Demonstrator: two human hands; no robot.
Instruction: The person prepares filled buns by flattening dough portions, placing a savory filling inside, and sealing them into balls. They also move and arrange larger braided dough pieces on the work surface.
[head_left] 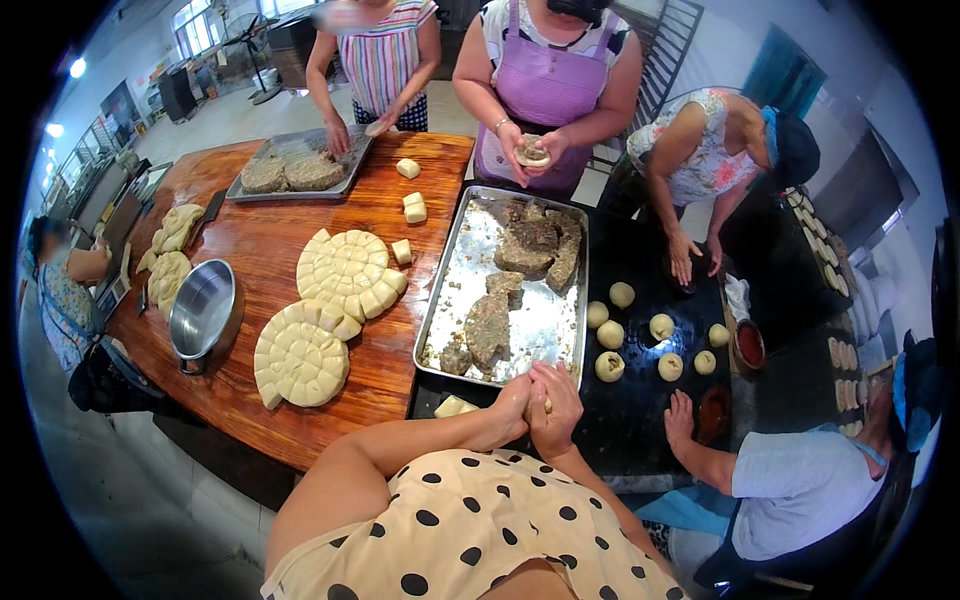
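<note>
Desk (pixel 300 230) carries cut dough rounds (pixel 300 358) and a steel tray (pixel 450 290) of dark filling. Left hand (pixel 512 405) and right hand (pixel 555 400) are cupped together at the tray's near edge, apparently closed around a small dough piece (pixel 547 405), mostly hidden. Judged soft, light, easily deformed; best cradled in the palms.

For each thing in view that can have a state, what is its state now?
left hand: pressed against the right hand, fingers curled.
right hand: closed around a small dough piece, mostly hidden.
filling tray: partly emptied, brown filling in clumps.
dough discs: scored into squares, some pieces removed.
metal bowl: tilted, looks empty.
dough balls: shaped, apart on the dark board.
far tray: holds two filling mounds.
</note>
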